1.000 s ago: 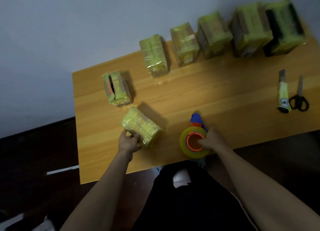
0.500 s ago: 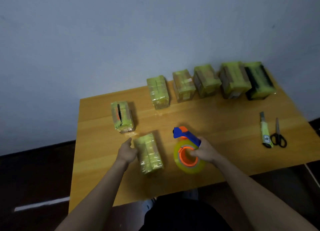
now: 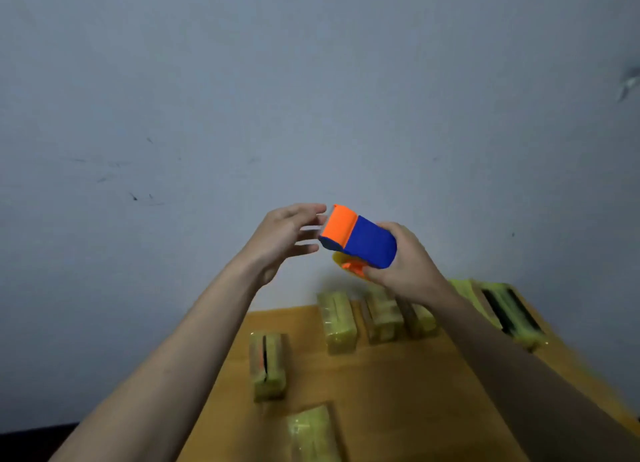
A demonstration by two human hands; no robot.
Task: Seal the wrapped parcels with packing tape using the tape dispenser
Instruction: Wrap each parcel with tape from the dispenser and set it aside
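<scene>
The right hand (image 3: pixel 405 267) gripped the tape dispenser (image 3: pixel 358 241) aloft above the table (image 3: pixel 398 385); the left hand (image 3: pixel 284 236), fingers spread, reached its orange end, seemingly to free the tape. Next it needs bringing to the nearest parcel (image 3: pixel 311 434).

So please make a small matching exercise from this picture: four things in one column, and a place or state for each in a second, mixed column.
Things:
1. tape dispenser
2. left hand
3. nearest parcel
4. table

States:
a. fingers spread, holding nothing
b. lies at the bottom edge of the view
c. held up in the right hand
d. wooden, carries the parcels

Pairs: 1-c, 2-a, 3-b, 4-d
</scene>
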